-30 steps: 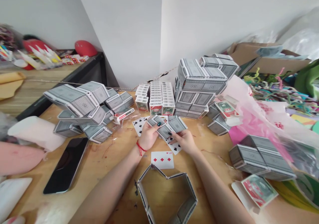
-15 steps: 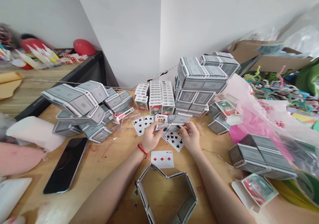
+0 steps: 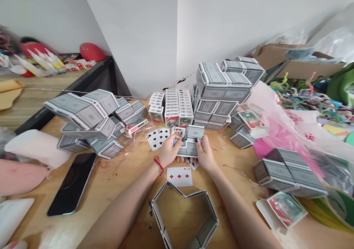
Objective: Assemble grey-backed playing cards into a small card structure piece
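Note:
My left hand [image 3: 169, 151] and my right hand [image 3: 205, 152] grip a folded piece made of playing cards [image 3: 190, 145] from its two sides, grey patterned backs toward me. Both thumbs press on its face, and some fingertips show below its lower edge. Under and behind it lie loose face-up cards: spades [image 3: 158, 138] to the left, and a picture card [image 3: 178, 132], partly covered. Nearer to me is a three of diamonds [image 3: 179, 176]. A heart-shaped ring of joined cards [image 3: 215, 208] stands between my forearms.
Card-box structures stand at left [image 3: 83, 110] and right [image 3: 221, 90]. Rows of card packs [image 3: 171, 109] sit at the back. A black phone [image 3: 72, 184] lies left. At right are an opened card box [image 3: 287, 208], a block of cards [image 3: 287, 175] and pink plastic bags [image 3: 268, 112].
The card piece has turned up, so more of its patterned backs face me. My right hand has shifted slightly left, and the spade cards beneath are more covered.

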Available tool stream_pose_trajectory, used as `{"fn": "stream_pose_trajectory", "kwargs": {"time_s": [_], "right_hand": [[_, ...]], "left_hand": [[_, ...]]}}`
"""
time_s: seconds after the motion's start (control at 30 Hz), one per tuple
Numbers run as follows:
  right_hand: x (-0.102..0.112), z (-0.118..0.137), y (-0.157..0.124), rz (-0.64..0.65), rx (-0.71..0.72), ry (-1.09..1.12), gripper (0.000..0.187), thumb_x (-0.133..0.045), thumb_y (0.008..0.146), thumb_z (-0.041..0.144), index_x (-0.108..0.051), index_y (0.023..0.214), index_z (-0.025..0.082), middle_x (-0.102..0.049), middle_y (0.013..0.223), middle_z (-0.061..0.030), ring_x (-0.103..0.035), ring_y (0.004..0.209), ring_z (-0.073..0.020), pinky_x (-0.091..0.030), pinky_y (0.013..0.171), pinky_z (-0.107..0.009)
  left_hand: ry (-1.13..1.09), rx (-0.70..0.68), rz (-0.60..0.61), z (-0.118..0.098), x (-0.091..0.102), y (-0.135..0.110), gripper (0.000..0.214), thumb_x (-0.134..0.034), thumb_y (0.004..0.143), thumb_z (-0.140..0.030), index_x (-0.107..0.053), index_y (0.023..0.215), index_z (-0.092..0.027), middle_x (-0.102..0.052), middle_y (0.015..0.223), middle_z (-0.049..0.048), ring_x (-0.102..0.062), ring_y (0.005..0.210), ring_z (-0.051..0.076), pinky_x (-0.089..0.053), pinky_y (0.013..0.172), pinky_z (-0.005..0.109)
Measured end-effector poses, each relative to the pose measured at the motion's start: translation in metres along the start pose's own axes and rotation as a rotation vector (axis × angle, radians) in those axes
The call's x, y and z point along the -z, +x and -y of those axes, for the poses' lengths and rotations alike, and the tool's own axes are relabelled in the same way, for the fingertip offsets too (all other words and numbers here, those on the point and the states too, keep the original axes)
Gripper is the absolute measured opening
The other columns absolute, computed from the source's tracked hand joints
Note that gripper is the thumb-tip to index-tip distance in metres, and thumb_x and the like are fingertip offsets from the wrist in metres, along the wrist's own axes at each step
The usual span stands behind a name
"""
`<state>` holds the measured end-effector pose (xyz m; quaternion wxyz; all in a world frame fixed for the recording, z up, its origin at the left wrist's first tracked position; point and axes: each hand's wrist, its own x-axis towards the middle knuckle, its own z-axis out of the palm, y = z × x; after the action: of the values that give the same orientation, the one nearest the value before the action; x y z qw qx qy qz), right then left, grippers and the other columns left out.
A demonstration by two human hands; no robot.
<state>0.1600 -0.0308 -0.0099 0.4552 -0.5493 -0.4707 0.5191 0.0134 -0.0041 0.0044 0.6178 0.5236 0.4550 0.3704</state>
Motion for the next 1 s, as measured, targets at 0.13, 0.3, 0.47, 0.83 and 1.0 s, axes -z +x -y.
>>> {"fn": "stream_pose_trajectory", "kwargs": {"time_s": [0.13,0.3,0.47,0.83,1.0], "right_hand": [[0.001,0.002,0.001,-0.077,0.103,-0.096,0.027,-0.037,0.083,0.051,-0.032,0.087,0.025,-0.044,0.063,0.0045,-0.038,0.036,-0.0083,-0.032,0.033,-0.023],[0.004,0.002,0.003,-0.062,0.097,-0.083,0.024,-0.041,0.082,0.048,-0.034,0.086,0.025,-0.045,0.061,0.0053,-0.041,0.039,-0.0086,-0.033,0.035,-0.022],[0.007,0.005,0.005,0.053,-0.029,0.169,0.037,-0.057,0.073,0.044,-0.035,0.097,0.026,-0.051,0.062,0.0074,-0.041,0.031,-0.0072,-0.031,0.030,-0.021],[0.014,0.006,0.014,-0.186,-0.058,0.426,0.035,-0.062,0.067,0.049,-0.054,0.083,0.019,-0.061,0.068,-0.0010,-0.054,0.057,-0.0147,-0.044,0.053,-0.027],[0.012,0.003,0.013,-0.131,0.106,0.090,0.034,-0.051,0.075,0.052,-0.052,0.081,0.019,-0.059,0.074,-0.0019,-0.052,0.067,-0.0160,-0.043,0.063,-0.027]], "left_hand": [[0.066,-0.006,0.026,0.001,0.001,-0.001,0.030,-0.052,0.077,-0.048,-0.043,0.084,-0.020,-0.044,0.036,-0.0089,-0.044,0.024,0.012,-0.023,0.023,0.017],[0.099,-0.034,0.017,0.001,-0.001,-0.003,0.029,-0.051,0.077,-0.047,-0.044,0.085,-0.020,-0.045,0.038,-0.0083,-0.045,0.025,0.012,-0.026,0.026,0.019],[0.072,-0.074,-0.067,0.002,-0.010,-0.002,0.026,-0.049,0.079,-0.046,-0.044,0.082,-0.021,-0.043,0.037,-0.0079,-0.045,0.028,0.012,-0.027,0.029,0.021],[-0.058,-0.113,0.142,0.004,-0.006,-0.008,0.028,-0.052,0.076,-0.043,-0.051,0.077,-0.014,-0.057,0.062,0.0016,-0.056,0.053,0.013,-0.044,0.049,0.024],[-0.257,-0.131,-0.029,0.000,0.000,-0.003,0.032,-0.046,0.078,-0.048,-0.046,0.094,-0.019,-0.055,0.061,-0.0017,-0.053,0.043,0.012,-0.041,0.039,0.023]]}}
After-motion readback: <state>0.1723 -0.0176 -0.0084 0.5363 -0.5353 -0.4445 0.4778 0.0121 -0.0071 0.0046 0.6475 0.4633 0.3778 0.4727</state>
